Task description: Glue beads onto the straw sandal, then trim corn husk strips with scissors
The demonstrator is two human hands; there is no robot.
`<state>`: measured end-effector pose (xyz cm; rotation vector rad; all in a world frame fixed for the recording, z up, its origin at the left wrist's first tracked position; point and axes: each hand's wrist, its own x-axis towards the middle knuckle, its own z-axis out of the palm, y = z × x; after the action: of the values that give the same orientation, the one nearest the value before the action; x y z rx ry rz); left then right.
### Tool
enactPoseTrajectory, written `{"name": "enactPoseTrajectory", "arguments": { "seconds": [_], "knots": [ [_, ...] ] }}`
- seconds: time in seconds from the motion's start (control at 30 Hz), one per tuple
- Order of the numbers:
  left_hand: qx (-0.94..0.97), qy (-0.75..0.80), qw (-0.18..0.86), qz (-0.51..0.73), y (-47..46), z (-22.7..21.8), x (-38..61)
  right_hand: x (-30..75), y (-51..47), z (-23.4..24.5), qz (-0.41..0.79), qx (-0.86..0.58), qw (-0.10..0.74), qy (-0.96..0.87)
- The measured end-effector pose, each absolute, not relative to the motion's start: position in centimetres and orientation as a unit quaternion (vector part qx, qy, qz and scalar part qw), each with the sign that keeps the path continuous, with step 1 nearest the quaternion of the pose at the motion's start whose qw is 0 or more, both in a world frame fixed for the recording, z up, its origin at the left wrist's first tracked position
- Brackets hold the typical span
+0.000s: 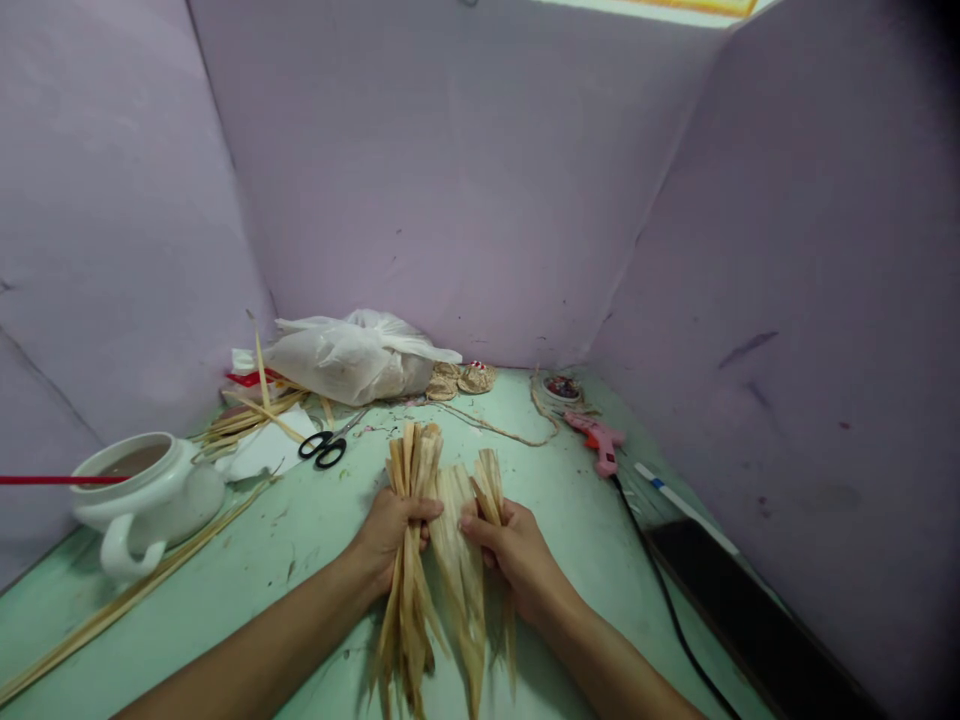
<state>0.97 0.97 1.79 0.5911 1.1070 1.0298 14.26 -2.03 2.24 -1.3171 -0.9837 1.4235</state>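
Note:
In the head view my left hand (397,530) is closed around a bundle of dried corn husks (410,620), its thumb lying across the front. The husks stand upright, blunt ends up and tapered ends hanging toward me. My right hand (514,550) pinches a narrower bunch of husk strips (489,480). Between both hands hangs a wide pale husk (459,560); the right thumb and fingertips touch its edge, and the left thumb reaches its other side. Part of the fingers is hidden behind the husks.
Black-handled scissors (330,446) lie beyond my left hand, near a white teapot (161,490) with a red stick. At the back are a plastic bag (360,355), woven pieces (461,378) and twine (517,438). A pink glue gun (600,440) and a dark flat object (750,610) lie right.

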Motion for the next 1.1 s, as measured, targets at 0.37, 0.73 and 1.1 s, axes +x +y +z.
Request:
{"name": "enactPoseTrajectory", "arguments": {
  "seconds": [0.37,0.73,1.1],
  "knots": [
    [0.278,0.482,0.697,0.451,1.3,1.0,0.6,14.4,-2.2,2.9,0.580,-0.533,0.472,-0.397],
    [0.285,0.470,0.697,0.460,1.2,1.0,0.5,14.3,-2.2,2.9,0.580,-0.527,0.480,-0.395],
    [0.275,0.425,0.744,0.437,0.5,2.2,0.8,14.3,-2.1,2.1,0.589,-0.533,0.472,-0.383]
  ]
}}
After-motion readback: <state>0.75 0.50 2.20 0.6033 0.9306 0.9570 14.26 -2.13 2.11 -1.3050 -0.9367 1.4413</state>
